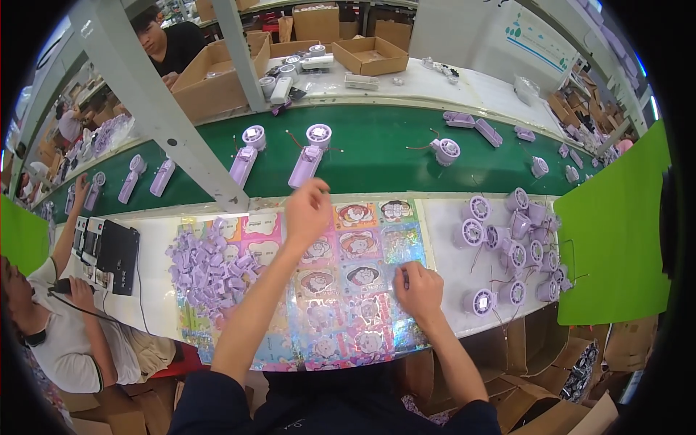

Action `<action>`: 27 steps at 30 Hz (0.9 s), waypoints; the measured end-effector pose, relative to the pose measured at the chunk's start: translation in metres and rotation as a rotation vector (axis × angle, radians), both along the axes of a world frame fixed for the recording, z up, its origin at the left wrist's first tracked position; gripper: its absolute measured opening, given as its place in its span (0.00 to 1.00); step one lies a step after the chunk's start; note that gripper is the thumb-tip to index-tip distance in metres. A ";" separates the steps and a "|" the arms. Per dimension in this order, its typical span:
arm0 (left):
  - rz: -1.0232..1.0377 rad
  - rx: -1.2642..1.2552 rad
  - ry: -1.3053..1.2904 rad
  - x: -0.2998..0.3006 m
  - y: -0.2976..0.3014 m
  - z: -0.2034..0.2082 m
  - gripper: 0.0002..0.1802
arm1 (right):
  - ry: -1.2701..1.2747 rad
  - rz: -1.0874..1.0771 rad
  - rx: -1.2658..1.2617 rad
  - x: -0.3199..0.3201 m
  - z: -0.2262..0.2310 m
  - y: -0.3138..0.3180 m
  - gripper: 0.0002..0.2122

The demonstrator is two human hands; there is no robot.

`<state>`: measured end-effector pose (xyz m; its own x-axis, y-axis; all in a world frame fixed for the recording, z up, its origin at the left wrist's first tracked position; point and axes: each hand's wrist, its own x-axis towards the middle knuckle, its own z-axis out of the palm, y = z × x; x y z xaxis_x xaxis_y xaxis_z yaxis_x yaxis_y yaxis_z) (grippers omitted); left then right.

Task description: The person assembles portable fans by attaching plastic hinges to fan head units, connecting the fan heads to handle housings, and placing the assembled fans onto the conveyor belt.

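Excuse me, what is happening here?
A person works at a table beside a green belt. The left hand is near a purple fan on the belt; contact is unclear. The right hand is curled over the colourful mat; whether it holds anything is unclear. Small purple pieces lie heaped to the left, fan heads to the right.

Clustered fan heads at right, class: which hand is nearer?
Right. The right hand is just left of the fan heads; the left hand is farther left, near the belt.

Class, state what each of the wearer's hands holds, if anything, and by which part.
Right hand: a small dark object seems held, but by which part is unclear. Left hand: nothing visibly held.
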<state>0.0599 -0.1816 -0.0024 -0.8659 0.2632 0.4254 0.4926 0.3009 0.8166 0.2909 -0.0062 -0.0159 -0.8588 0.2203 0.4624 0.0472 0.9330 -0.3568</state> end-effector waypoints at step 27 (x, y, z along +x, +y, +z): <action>-0.131 -0.358 0.511 0.036 -0.012 -0.027 0.14 | -0.429 -0.067 0.095 -0.200 0.063 0.128 0.34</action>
<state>0.0962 -0.1939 -0.0294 -0.5279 0.5556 0.6423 0.8447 0.4222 0.3290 0.0913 0.1218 0.0472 -0.9628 0.2554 0.0884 0.2334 0.9506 -0.2046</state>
